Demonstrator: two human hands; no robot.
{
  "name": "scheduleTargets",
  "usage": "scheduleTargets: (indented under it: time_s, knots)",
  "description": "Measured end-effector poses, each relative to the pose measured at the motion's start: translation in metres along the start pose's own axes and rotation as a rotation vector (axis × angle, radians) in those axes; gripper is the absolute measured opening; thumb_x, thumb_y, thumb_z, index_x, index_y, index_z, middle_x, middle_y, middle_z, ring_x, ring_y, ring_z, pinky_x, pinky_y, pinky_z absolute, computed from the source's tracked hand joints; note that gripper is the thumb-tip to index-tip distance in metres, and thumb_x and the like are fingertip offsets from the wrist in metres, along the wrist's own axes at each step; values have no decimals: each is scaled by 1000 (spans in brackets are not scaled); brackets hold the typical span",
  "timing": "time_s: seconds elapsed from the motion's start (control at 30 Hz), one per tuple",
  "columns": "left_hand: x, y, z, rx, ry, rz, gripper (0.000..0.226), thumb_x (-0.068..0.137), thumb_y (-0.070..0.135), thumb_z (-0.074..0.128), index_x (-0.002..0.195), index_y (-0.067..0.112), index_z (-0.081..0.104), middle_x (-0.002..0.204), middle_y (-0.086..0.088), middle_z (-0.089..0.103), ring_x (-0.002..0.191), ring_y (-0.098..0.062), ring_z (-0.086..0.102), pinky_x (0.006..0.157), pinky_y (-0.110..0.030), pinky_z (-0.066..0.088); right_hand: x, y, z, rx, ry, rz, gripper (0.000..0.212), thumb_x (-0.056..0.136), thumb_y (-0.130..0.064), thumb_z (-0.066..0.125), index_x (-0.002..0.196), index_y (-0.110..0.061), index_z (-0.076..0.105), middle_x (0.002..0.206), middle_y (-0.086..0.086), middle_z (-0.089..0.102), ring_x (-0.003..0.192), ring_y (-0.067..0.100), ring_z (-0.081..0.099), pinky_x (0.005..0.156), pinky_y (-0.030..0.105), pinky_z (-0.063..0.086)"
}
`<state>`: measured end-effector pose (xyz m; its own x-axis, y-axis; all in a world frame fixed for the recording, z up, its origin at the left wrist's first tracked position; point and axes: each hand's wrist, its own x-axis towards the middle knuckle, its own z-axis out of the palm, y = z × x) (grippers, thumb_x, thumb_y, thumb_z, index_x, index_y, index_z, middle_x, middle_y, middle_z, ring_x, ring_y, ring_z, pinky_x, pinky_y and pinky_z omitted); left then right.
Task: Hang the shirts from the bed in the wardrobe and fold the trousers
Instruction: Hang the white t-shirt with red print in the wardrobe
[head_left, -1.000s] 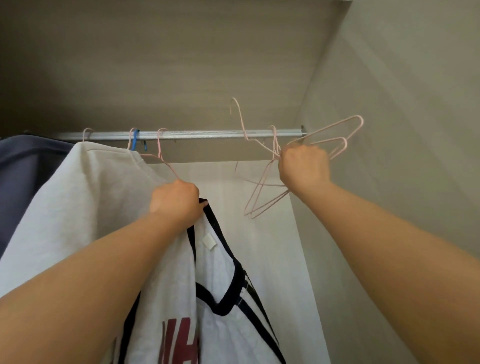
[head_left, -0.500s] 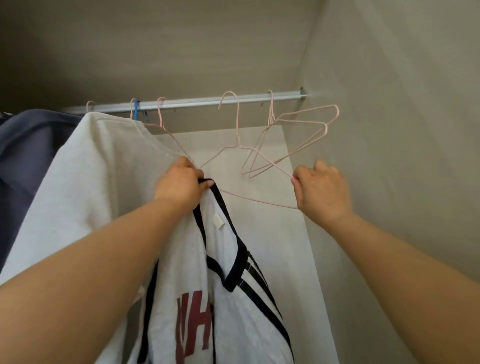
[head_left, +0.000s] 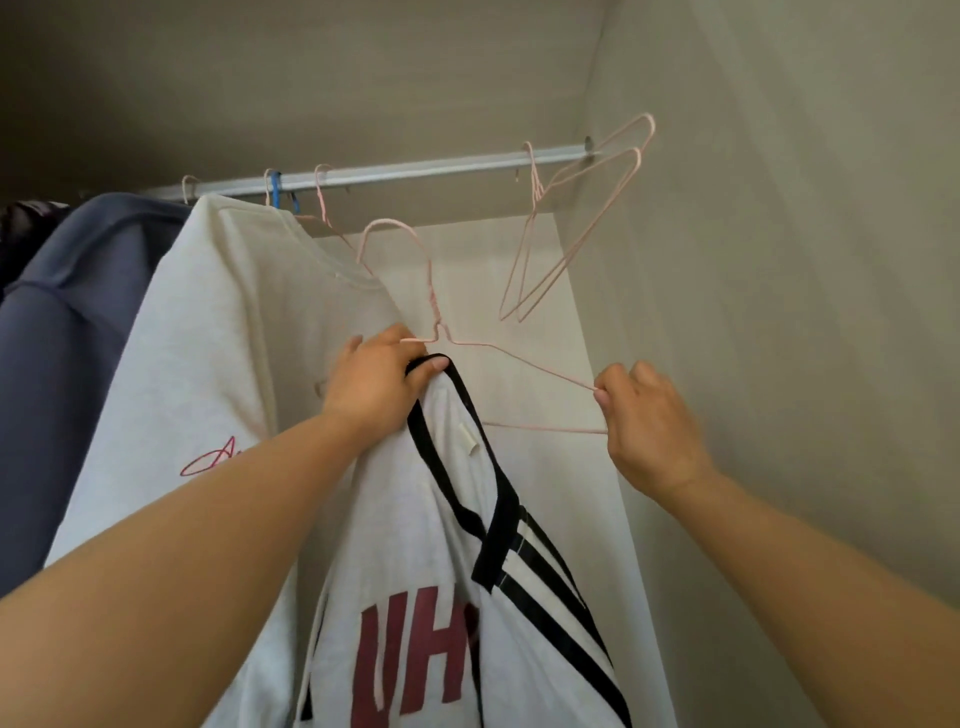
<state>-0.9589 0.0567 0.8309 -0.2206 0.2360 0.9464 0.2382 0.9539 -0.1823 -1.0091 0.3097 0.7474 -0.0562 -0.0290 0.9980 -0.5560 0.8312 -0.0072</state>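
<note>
**Shirt (head_left: 405, 545) is limp, hanger (head_left: 435, 312) is springy**

Your left hand (head_left: 374, 387) has its fingers (head_left: 426, 366) closed round the black collar of the white shirt, which hangs below the rail (head_left: 415, 169), against a cream top (head_left: 234, 338) already hung. It looks light and floppy, so keep to the collar band. Your right hand (head_left: 649, 421) pinches the shoulder end of the thin pink wire hanger, its hook off the rail. Expect flex; steady it near the neck.
</note>
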Motion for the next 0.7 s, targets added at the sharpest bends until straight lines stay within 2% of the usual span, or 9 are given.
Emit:
scheduleTargets:
  time_s: [0.03, 0.07, 0.1, 0.2, 0.3, 0.37, 0.47, 0.6, 0.7]
  knots:
    - [-8, 2, 2, -12, -7, 6, 35, 95, 43, 46, 96, 17, 70, 97, 2, 56, 93, -25, 57, 80, -35, 38, -8, 1, 1, -24, -56, 36, 22, 99, -22, 36, 92, -7, 50, 78, 5, 38, 69, 24, 33, 59, 32, 17]
    - [-15, 4, 4, 4, -31, 18, 36, 95, 45, 45, 94, 18, 69, 91, 3, 53, 87, -25, 57, 68, -32, 36, -15, 3, 3, -67, -125, 85, 22, 99, -24, 33, 94, -9, 49, 78, 6, 40, 69, 25, 34, 59, 32, 19]
    - [-21, 6, 6, 40, -78, 36, 38, 95, 47, 43, 95, 19, 68, 90, 4, 52, 87, -25, 57, 64, -31, 34, -19, 3, 4, -127, -193, 138, 23, 100, -25, 31, 98, -10, 50, 78, 7, 42, 69, 25, 35, 61, 33, 21]
    - [-37, 10, 10, 126, -314, 39, 41, 96, 52, 38, 102, 24, 66, 86, 9, 47, 97, -23, 55, 68, -31, 36, -22, -3, -2, -239, -391, 253, 30, 101, -30, 28, 107, -15, 54, 86, 7, 57, 83, 27, 46, 69, 34, 31]
    - [-60, 18, 12, 76, -467, 4, 41, 96, 52, 39, 92, 21, 65, 76, 11, 44, 93, -23, 54, 69, -32, 38, -29, -25, -6, -72, -610, 341, 40, 98, -49, 29, 105, -21, 56, 100, -2, 65, 96, 23, 55, 85, 36, 41]
    - [-74, 30, 11, 28, -526, 1, 43, 95, 53, 41, 88, 19, 65, 75, 10, 49, 88, -21, 55, 70, -33, 43, -35, -46, -5, 226, -627, 424, 40, 95, -54, 34, 103, -21, 57, 99, -6, 64, 95, 18, 55, 86, 35, 43]
    - [-96, 47, 9, -8, -571, 28, 44, 93, 56, 42, 93, 20, 69, 84, 3, 60, 83, -19, 56, 72, -35, 48, -44, -79, -4, 547, -602, 501, 37, 96, -47, 39, 102, -17, 59, 88, -5, 64, 82, 14, 57, 69, 27, 43]
    - [-140, 55, 6, -59, -623, 31, 41, 93, 53, 44, 94, 20, 68, 71, 9, 48, 78, -18, 52, 65, -31, 41, -67, -106, -2, 517, -602, 507, 33, 95, -43, 43, 90, -16, 62, 85, -2, 65, 84, 18, 58, 78, 33, 46]
    - [-178, 53, 1, -133, -633, -15, 38, 92, 51, 49, 92, 18, 69, 72, 12, 43, 79, -18, 51, 66, -29, 37, -90, -117, -3, 498, -642, 535, 30, 94, -39, 48, 71, -26, 62, 76, -3, 63, 80, 19, 60, 76, 32, 47]
